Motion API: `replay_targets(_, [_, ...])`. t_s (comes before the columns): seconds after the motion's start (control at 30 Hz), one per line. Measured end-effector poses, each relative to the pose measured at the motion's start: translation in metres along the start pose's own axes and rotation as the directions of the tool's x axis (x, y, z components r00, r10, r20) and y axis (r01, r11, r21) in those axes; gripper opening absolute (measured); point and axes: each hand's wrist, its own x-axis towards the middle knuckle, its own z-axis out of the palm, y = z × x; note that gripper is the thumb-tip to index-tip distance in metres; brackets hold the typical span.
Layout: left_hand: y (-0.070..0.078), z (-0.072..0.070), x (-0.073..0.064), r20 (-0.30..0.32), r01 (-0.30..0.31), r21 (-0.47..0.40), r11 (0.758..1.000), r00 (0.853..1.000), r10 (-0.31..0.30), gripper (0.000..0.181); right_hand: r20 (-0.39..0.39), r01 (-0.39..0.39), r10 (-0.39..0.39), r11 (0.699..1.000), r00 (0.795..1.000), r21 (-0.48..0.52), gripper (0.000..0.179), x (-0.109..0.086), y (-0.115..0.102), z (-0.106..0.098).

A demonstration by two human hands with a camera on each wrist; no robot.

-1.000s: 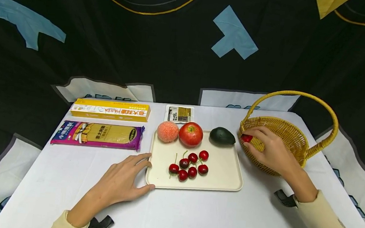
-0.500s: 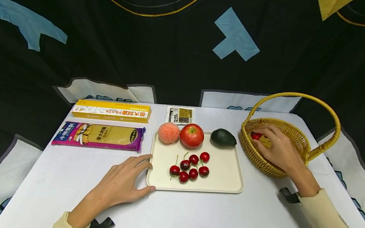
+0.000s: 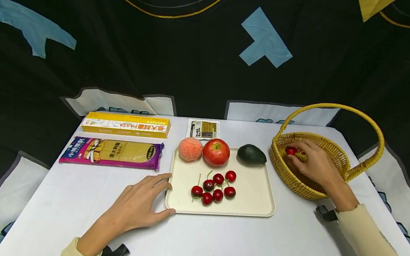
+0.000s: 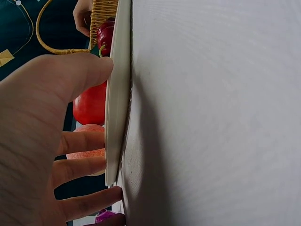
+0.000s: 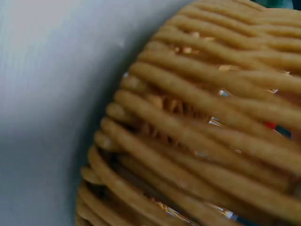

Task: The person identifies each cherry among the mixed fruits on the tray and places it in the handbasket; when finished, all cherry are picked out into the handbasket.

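In the head view, my right hand [image 3: 313, 164] reaches inside a woven basket [image 3: 284, 179] with a tall handle. A cherry [image 3: 291, 150] is pinched at its thumb and fingertips, low within the basket's near wall. The basket's weave [image 5: 188, 117] fills much of the right wrist view and blocks the hand there. My left hand [image 3: 138, 201] rests at the near left corner of a cream tray [image 3: 250, 201]. Its thumb and fingertips touch the tray's rim [image 4: 117, 94], spread and only slightly bent. Several stemmed cherries [image 3: 217, 195] lie together on that tray.
Along the tray's back sit a rough pinkish-orange round fruit [image 3: 190, 149], a red apple [image 3: 216, 152] and a dark green avocado [image 3: 252, 155]. Behind them lies a small sachet [image 3: 203, 129]. A yellow pasta box [image 3: 126, 125] and a purple pasta packet [image 3: 111, 152] lie left.
My right hand has carried the cherry rightward from over the basket's left rim to inside it. The left hand stays at the tray's corner.
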Motion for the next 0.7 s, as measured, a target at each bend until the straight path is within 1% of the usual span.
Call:
replay_targets(0.1, [0.000, 0.001, 0.000, -0.006, -0.003, 0.004, 1.000, 1.000, 0.003, 0.061, 0.045, -0.013, 0.013, 1.000, 0.999, -0.005, 0.037, 0.003, 0.002, 0.001])
replay_targets(0.17, [0.000, 0.001, 0.000, -0.015, -0.006, 0.005, 1.000, 1.000, 0.006, 0.061, 0.065, -0.005, 0.005, 1.000, 0.998, -0.001, 0.036, 0.005, 0.003, 0.002])
replay_targets(0.3, [0.000, 0.001, 0.000, -0.022, -0.006, 0.006, 1.000, 1.000, 0.006, 0.059, 0.075, 0.031, -0.033, 0.999, 0.997, 0.029, 0.033, 0.009, 0.007, 0.005])
replay_targets(0.4, [0.000, 0.001, 0.000, -0.018, -0.003, 0.005, 1.000, 1.000, 0.003, 0.058, 0.090, 0.040, -0.045, 0.998, 0.995, 0.048, 0.031, 0.011, 0.009, 0.007])
replay_targets(0.57, [0.000, 0.001, 0.000, -0.009, 0.005, -0.001, 1.000, 1.000, -0.005, 0.059, 0.156, 0.000, -0.009, 0.998, 0.988, 0.060, 0.030, 0.014, 0.012, 0.008])
replay_targets(0.7, [0.001, 0.001, -0.002, 0.001, 0.017, 0.003, 1.000, 1.000, -0.017, 0.060, 0.200, -0.020, 0.013, 0.999, 0.980, 0.038, 0.030, 0.014, 0.013, 0.008])
